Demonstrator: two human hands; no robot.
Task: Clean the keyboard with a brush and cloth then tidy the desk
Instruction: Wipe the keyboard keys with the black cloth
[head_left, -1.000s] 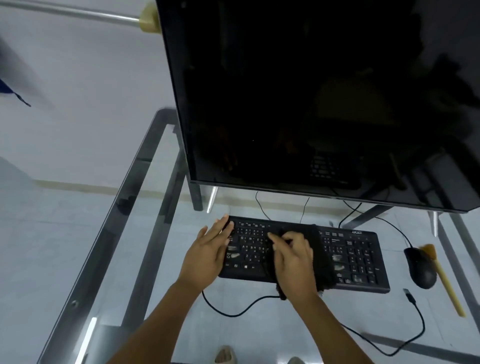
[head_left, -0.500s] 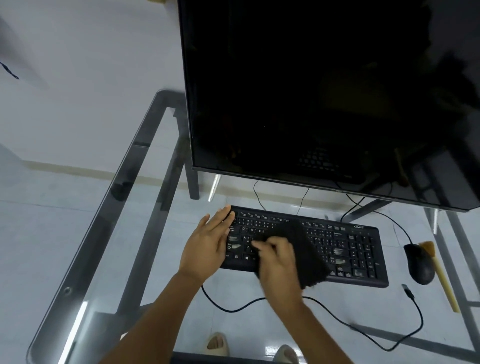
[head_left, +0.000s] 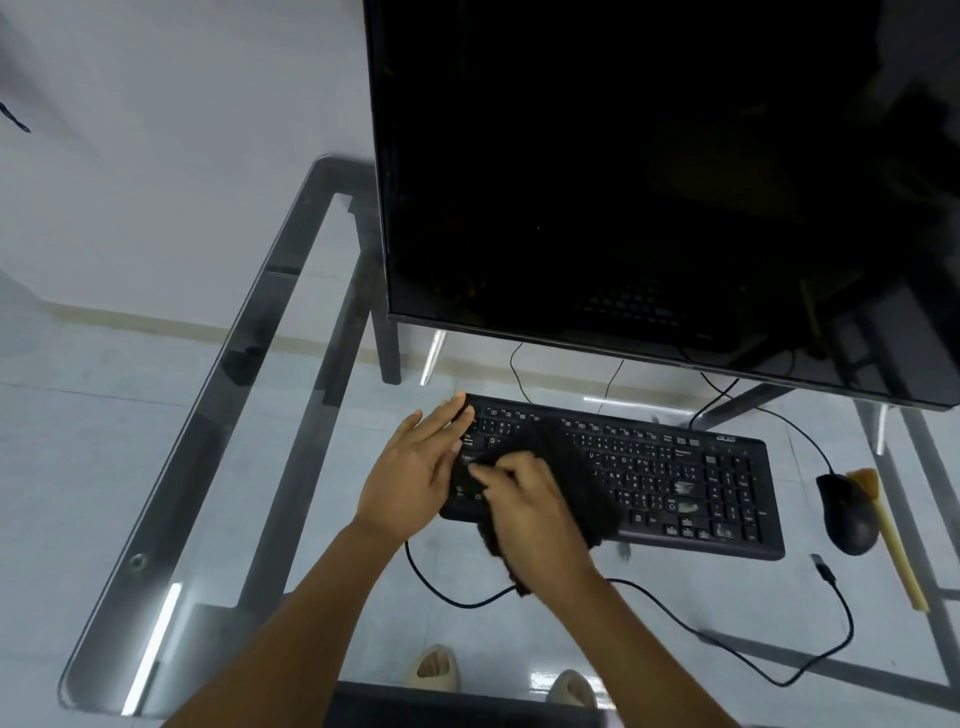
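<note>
A black keyboard (head_left: 675, 478) lies on the glass desk (head_left: 218, 467) below the monitor. My right hand (head_left: 530, 514) grips a black cloth (head_left: 582, 483) and presses it on the left part of the keys. With straight fingers, my left hand (head_left: 415, 467) rests flat on the keyboard's left end. A brush (head_left: 883, 525) with a pale wooden handle lies at the far right, beside the mouse.
A large dark monitor (head_left: 649, 182) stands close behind the keyboard. A black mouse (head_left: 844, 514) sits right of the keyboard. A loose black cable (head_left: 727, 644) with a free plug trails over the front of the desk. The desk's left edge is near.
My right hand has slid the cloth leftward along the keys, from the middle to the left part. The left hand stays on the keyboard's left end.
</note>
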